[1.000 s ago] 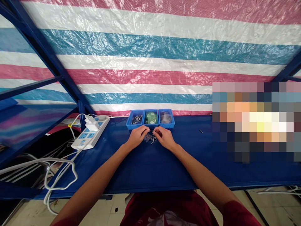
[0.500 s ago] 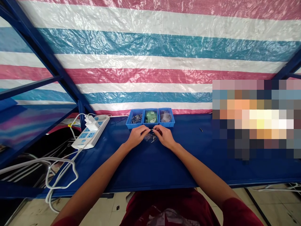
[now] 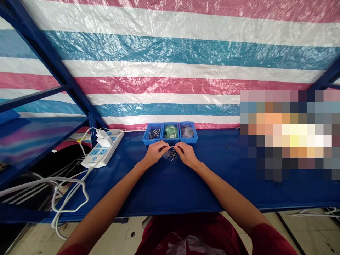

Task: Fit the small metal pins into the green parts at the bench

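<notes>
Fingertips of my left hand [image 3: 156,151] and my right hand [image 3: 185,153] pinch a small thin rod-like part [image 3: 172,146] between them, one hand at each end. Beneath the fingers, several slim metal pieces [image 3: 174,156] and a clear plastic bag [image 3: 167,154] lie on the blue table. Just behind the hands stand three blue bins side by side. The left bin [image 3: 152,142] holds dark metal pieces, the middle one [image 3: 170,141] a green bag with pale parts, and the right one [image 3: 189,140] a clear bag of small parts.
On the left is a white power strip [image 3: 99,161] with plugged-in chargers and loose white cables [image 3: 86,198]. One small dark piece [image 3: 227,146] lies to the right. A pixelated area covers the far right. Striped sheeting [image 3: 164,85] hangs behind the blue table [image 3: 170,194].
The fingertips have shifted very slightly, and a little more of the thin part shows between them. Nothing else has visibly moved.
</notes>
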The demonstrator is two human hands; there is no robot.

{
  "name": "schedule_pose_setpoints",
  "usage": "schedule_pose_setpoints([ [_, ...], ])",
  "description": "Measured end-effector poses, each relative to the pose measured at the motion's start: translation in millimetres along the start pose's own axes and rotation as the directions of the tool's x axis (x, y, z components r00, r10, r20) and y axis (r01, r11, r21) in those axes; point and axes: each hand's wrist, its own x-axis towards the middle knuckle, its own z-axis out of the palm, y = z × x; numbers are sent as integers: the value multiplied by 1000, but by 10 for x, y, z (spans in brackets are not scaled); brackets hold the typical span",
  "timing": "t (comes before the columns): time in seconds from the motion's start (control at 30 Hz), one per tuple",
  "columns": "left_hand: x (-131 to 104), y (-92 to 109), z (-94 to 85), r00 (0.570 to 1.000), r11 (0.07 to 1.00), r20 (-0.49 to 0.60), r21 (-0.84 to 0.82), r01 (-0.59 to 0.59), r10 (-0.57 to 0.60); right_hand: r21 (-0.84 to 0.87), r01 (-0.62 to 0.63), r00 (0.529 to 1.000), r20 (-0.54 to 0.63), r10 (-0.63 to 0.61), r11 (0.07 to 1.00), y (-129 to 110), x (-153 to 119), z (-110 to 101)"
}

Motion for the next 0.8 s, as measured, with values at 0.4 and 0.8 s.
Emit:
schedule_pose_setpoints([
  [0.4, -11, 7, -7, 998, 998, 25, -18, 62, -62, 13, 4, 1000, 23, -4, 1000, 2, -4, 13],
  [0.8, -13, -8, 1, 999, 999, -13, -6, 44, -44, 67, -85, 996, 18, 84, 994, -18, -10, 10],
])
